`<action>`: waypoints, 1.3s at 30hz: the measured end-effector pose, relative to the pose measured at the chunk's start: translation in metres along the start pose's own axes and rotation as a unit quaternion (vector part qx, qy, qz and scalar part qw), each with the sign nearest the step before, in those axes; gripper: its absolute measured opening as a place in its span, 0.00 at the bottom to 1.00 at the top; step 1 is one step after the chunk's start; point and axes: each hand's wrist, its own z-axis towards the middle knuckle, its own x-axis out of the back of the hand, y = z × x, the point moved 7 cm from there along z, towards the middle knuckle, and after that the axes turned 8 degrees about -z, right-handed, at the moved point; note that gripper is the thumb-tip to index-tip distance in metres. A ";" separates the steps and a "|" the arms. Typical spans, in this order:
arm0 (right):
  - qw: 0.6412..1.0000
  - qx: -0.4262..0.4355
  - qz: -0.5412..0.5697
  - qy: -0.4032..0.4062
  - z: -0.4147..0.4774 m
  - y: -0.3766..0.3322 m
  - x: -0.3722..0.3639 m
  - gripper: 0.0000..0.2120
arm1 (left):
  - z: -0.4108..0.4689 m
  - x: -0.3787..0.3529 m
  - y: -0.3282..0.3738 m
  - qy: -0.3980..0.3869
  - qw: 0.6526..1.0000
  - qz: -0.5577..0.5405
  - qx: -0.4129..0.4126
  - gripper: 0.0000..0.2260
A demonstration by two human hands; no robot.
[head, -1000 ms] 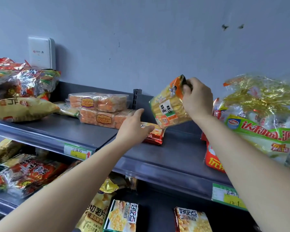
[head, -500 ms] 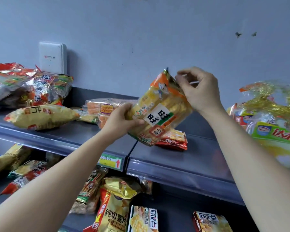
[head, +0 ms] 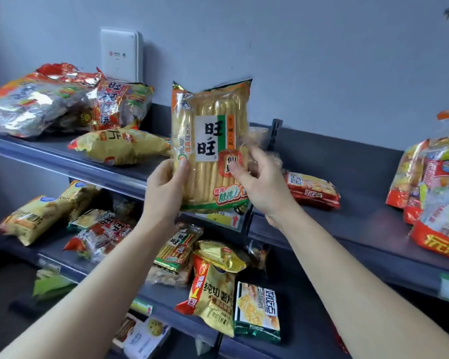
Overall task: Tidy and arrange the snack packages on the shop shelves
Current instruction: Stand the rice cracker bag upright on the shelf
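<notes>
A yellow rice-cracker packet [head: 210, 130] with an orange top and a white label stands upright in the air before the top shelf [head: 360, 229]. My left hand [head: 163, 187] grips its lower left edge, thumb across the front. My right hand [head: 259, 182] holds its lower right side, fingers curled behind and thumb on the front. The packet's bottom edge hides part of the shelf's price tag [head: 223, 218].
On the top shelf lie a yellow crisp bag [head: 119, 146], foil bags [head: 62, 102] at the left, a small red packet [head: 313, 189] and big bags [head: 436, 187] at the right. Lower shelves hold several packets, among them a gold crisp bag [head: 215, 288]. A white wall box [head: 119, 55] hangs behind.
The packet has turned from tilted to upright and faces me. My right hand slid from its top corner down to its lower right side. The view has shifted left and down.
</notes>
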 end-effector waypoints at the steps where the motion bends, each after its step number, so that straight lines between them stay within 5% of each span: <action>1: 1.000 0.010 0.010 -0.012 -0.006 -0.004 -0.010 0.22 | -0.010 0.015 0.000 0.013 1.000 0.000 0.001 0.09; 15: 0.980 -0.061 0.028 -0.186 -0.098 0.042 -0.139 0.13 | -0.123 0.159 -0.046 0.178 0.968 0.080 0.158 0.07; 17: 0.974 -0.094 0.017 -0.204 -0.103 0.060 -0.154 0.13 | -0.132 0.168 -0.057 0.161 0.961 0.097 0.203 0.07; 19: 0.969 -0.129 -0.007 -0.210 -0.104 0.081 -0.168 0.23 | -0.135 0.169 -0.071 0.106 0.956 0.099 0.256 0.08; 22: 0.961 -0.169 -0.017 -0.220 -0.098 0.109 -0.186 0.31 | -0.126 0.178 -0.091 0.068 0.943 0.101 0.311 0.18; 29: 0.924 -0.338 0.072 -0.165 -0.065 0.181 -0.216 0.31 | -0.068 0.211 -0.153 0.043 0.923 0.069 0.376 0.17; 34: 0.893 -0.436 0.012 -0.114 -0.041 0.247 -0.239 0.14 | -0.027 0.232 -0.202 -0.037 0.898 0.101 0.426 0.17; 39: 0.843 -0.535 -0.004 -0.051 -0.040 0.289 -0.249 0.17 | 0.015 0.245 -0.249 -0.014 0.893 0.094 0.440 0.16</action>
